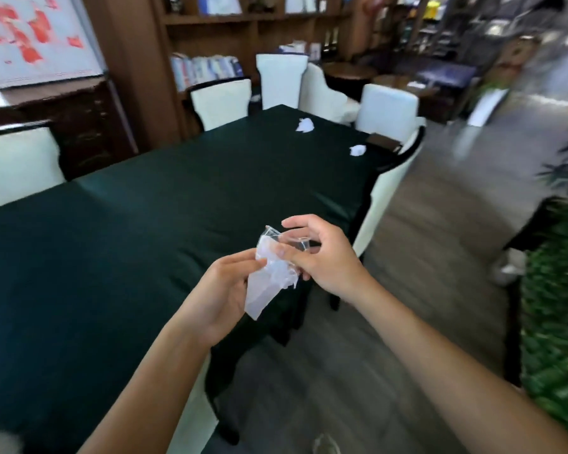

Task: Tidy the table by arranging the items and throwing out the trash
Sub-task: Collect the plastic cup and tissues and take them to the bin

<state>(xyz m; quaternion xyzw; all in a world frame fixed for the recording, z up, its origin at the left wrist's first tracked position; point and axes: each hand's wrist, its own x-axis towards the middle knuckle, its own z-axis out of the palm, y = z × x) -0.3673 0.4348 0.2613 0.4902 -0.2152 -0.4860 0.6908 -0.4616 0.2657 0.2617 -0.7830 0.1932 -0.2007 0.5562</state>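
The right hand point(322, 257) is curled with thumb and forefinger apart at the top and the lower fingers closed on a clear plastic wrapper point(269, 270), pinching its upper edge; part of that edge is see-through and hard to separate from the fingers behind it. The left hand point(223, 290) comes up from below with its fingers bent, gripping the same wrapper along its left side, so the palm side of the hand is hidden and only its back and knuckles show. The wrapper hangs between the two hands, crumpled and whitish, its lower corner pointing down, held above the near right edge of the table point(145, 224) and not touching the dark green cloth that covers it. Both forearms run out of the bottom of the frame. Far down the table lie two wads of crumpled white paper: one point(305, 125) near the far end, the other point(357, 150) close to the right edge, just beside a dark flat object point(383, 142) too blurred to identify. White-backed chairs point(222, 101) ring the table. The bookshelf point(210, 67) behind, the greenery point(554, 322) at right and the right side of the room are smeared by motion blur. A pale shape at the lower left corner is cut off and unreadable.
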